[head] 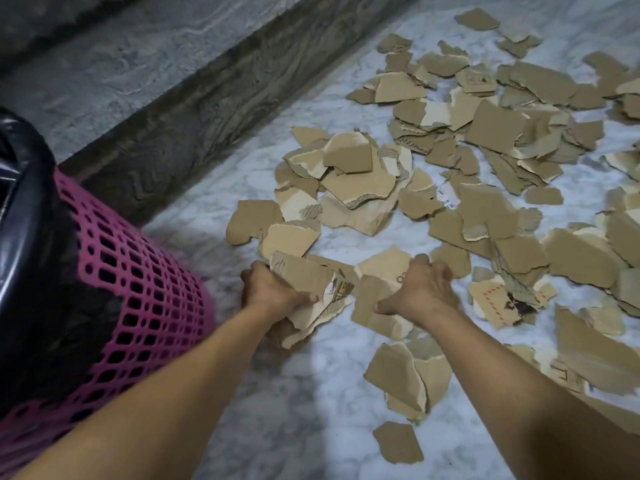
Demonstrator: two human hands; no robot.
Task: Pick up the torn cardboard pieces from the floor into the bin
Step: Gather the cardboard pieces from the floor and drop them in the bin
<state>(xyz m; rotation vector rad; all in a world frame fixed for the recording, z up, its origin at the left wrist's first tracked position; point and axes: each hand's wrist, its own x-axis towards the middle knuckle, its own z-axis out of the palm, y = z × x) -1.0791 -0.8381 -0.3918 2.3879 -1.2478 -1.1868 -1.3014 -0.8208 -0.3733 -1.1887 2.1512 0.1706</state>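
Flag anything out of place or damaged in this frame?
Only the mess itself: torn cardboard pieces lie strewn in overlapping heaps across the marble floor. The left hand and right hand each grip a bunch. The pink bin, black-lined, stands at left, apparently undamaged.

No readable words, brands or numbers anywhere. Faint printed box with small handling-type symbols on cardboard piece (477,81) far in pile, too blurred to read. Red dashed rectangle outline plus dark smudge on pale piece (498,299) beside right hand (420,289). Small circular marks on piece (384,268) under same hand, illegible. Small warning-style marking on bundle (311,292) gripped by left hand (273,292), unreadable. Printed symbols on large piece (568,372) at right edge, too blurred
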